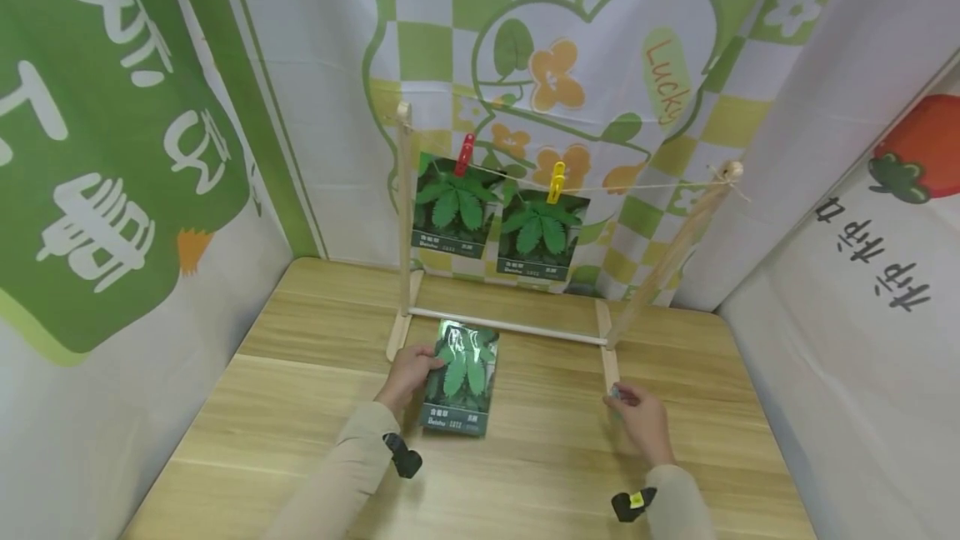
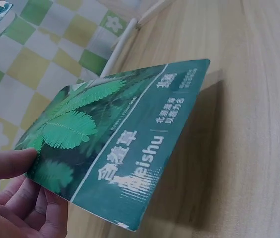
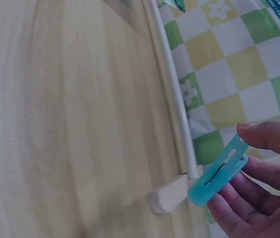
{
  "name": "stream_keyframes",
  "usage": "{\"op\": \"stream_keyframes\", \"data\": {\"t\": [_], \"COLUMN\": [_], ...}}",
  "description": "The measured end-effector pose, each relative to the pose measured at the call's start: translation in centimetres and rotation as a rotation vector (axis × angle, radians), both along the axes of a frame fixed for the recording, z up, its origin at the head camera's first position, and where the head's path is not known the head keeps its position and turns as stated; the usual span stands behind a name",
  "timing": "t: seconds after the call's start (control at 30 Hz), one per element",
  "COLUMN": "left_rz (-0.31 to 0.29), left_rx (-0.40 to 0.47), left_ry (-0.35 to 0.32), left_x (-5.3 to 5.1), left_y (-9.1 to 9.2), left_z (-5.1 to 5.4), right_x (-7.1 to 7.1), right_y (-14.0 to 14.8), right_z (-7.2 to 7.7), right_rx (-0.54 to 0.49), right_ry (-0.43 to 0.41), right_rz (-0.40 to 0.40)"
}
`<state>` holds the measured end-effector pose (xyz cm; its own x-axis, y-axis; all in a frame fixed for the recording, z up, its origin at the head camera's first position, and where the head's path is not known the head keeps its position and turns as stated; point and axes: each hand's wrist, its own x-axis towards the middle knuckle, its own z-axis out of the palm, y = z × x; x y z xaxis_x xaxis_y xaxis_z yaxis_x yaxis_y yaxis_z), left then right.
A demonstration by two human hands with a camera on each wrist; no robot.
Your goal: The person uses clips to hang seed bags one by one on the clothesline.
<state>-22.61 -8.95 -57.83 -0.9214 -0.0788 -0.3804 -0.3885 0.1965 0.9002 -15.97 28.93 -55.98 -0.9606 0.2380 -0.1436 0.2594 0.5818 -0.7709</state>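
My left hand (image 1: 407,377) pinches the left edge of a green seed packet (image 2: 125,144) with a leaf picture, thumb on the front and fingers behind. The packet tilts above the wooden table. Over by the rack's right foot, my right hand (image 1: 643,420) holds a teal clothespin (image 3: 218,171) between thumb and fingers. Two similar packets hang from a string on the wooden rack: the left packet (image 1: 454,208) under a red clothespin (image 1: 465,154), the right packet (image 1: 542,233) under a yellow clothespin (image 1: 556,182).
The rack's left post (image 1: 405,215) and slanting right post (image 1: 671,261) rise from flat feet, joined low down by a white rod (image 1: 510,326). String (image 1: 637,187) runs between the post tops. Printed curtains (image 1: 330,107) stand behind the table (image 1: 540,473) and along both sides.
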Motion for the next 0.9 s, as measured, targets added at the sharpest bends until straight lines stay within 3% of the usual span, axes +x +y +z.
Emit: {"op": "stream_keyframes", "data": {"t": [0.3, 0.53, 0.67, 0.9], "left_rz": [-0.032, -0.017, 0.009, 0.002], "left_rx": [0.024, 0.085, 0.082, 0.072], "left_ry": [0.040, 0.119, 0.087, 0.079], "left_x": [0.1, 0.2, -0.1, -0.4], "left_y": [-0.1, 0.2, 0.4, 0.4], "left_z": [0.9, 1.8, 2.3, 3.1], "right_x": [-0.1, -0.4, -0.7, -0.9], "right_y": [0.6, 0.8, 0.8, 0.8], "right_z": [2.2, 4.2, 5.2, 6.4], "right_rx": [-0.017, -0.035, -0.042, -0.032], "right_ry": [0.010, 0.054, 0.075, 0.107], "right_rz": [-0.028, -0.038, -0.020, -0.015]}}
